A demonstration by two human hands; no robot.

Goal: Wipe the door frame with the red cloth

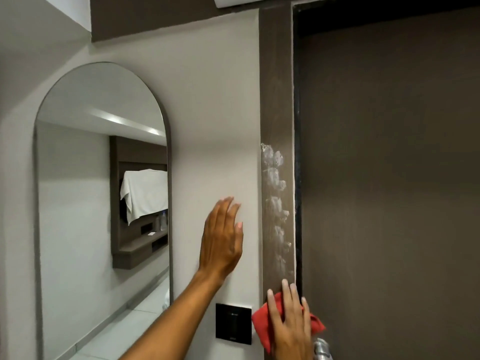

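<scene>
The dark brown door frame (276, 100) runs upright right of centre, with white foamy smears (275, 203) down its middle part. My right hand (292, 323) lies flat on the red cloth (262, 323), pressing it against the frame's lower part, just below the smears. My left hand (223, 237) is flat against the white wall (207, 113) left of the frame, fingers spread and pointing up, holding nothing.
The dark door (389, 178) fills the right side, with a metal handle (322, 348) at the bottom edge. A black wall switch panel (233, 324) sits left of the cloth. An arched mirror (104, 203) hangs on the wall at the left.
</scene>
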